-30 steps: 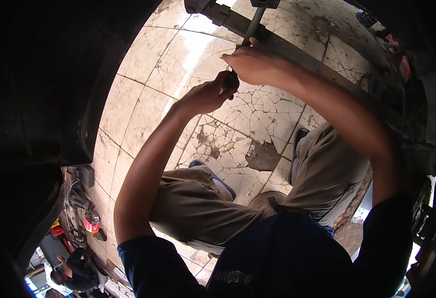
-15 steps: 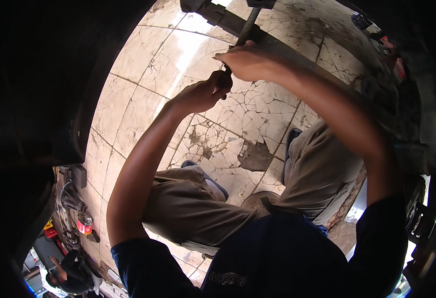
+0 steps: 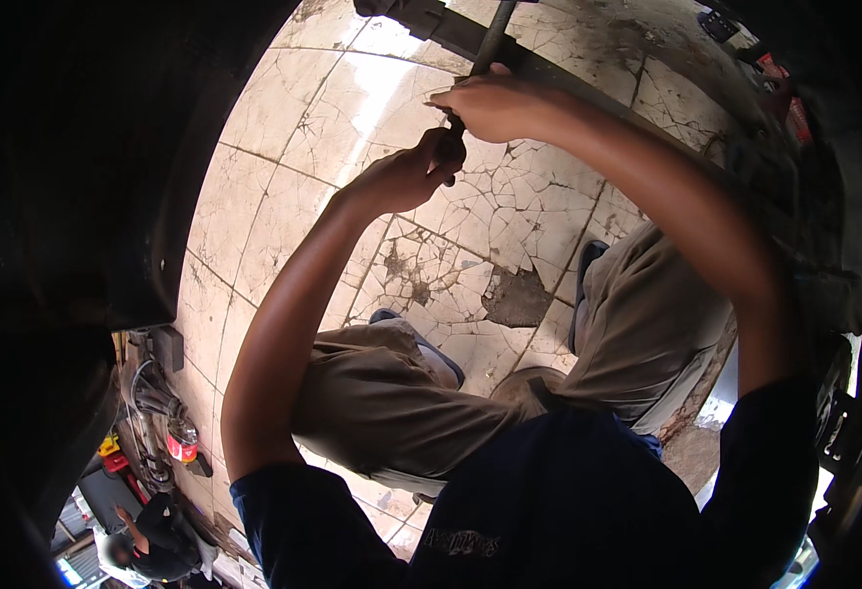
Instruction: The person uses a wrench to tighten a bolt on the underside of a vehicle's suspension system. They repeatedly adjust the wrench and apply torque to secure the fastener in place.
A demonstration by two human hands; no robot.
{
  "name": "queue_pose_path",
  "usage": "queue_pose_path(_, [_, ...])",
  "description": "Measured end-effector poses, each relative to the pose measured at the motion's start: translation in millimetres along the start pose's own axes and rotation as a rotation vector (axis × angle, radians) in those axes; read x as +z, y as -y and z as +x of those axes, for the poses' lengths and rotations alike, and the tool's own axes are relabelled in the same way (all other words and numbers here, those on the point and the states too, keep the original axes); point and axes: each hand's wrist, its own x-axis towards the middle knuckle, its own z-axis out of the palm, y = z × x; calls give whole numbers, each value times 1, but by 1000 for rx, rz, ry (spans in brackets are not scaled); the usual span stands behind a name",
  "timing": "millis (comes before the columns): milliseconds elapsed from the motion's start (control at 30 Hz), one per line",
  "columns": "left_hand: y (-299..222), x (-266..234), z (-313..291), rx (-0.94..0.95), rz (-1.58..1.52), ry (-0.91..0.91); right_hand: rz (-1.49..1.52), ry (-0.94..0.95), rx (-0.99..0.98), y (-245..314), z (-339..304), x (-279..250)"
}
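Observation:
A dark metal rod [image 3: 494, 39] comes down from the top edge between my two arms. My right hand [image 3: 490, 106] closes round its lower stretch, thumb side up, with the fingertips pointing left. Just below, my left hand [image 3: 402, 179] is shut on a dark, knobby rod end [image 3: 448, 149], with the fingers curled about it. Part of this piece shows between the two hands; the rest is hidden in my left palm. How the rod and the end piece join is covered by my fingers.
A long dark beam [image 3: 559, 74] runs behind the rod. Dark bodywork [image 3: 68, 167] closes in on the left. Below are cracked floor tiles [image 3: 254, 206] and my knees. At lower left lie a bottle with a red label [image 3: 182, 440] and metal parts; another person [image 3: 156, 550] sits beyond.
Both hands sit slightly higher in the picture, still on the rod and its end piece. The floor and my legs have shifted a little right and down as the view moved.

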Motion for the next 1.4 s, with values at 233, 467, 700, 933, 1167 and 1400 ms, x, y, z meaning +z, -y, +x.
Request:
queue_pose_path(233, [23, 5, 4, 113, -49, -18, 3, 21, 9, 6, -2, -7])
queue_pose_path(467, [4, -2, -5, 12, -2, 0, -75, 42, -16, 8, -13, -15])
queue_pose_path(700, [28, 7, 3, 144, -80, -41, -108, 44, -63, 7, 0, -11])
queue_pose_path(933, [23, 4, 1, 138, -30, -48, -24, 67, -57, 1, 4, -14])
queue_pose_path(1167, [15, 4, 0, 57, 8, -37, 107, -21, -91, -9, 4, -15])
queue_pose_path(1400, [14, 7, 0, 25, -25, -7, 49, 59, -106, -8, 1, -19])
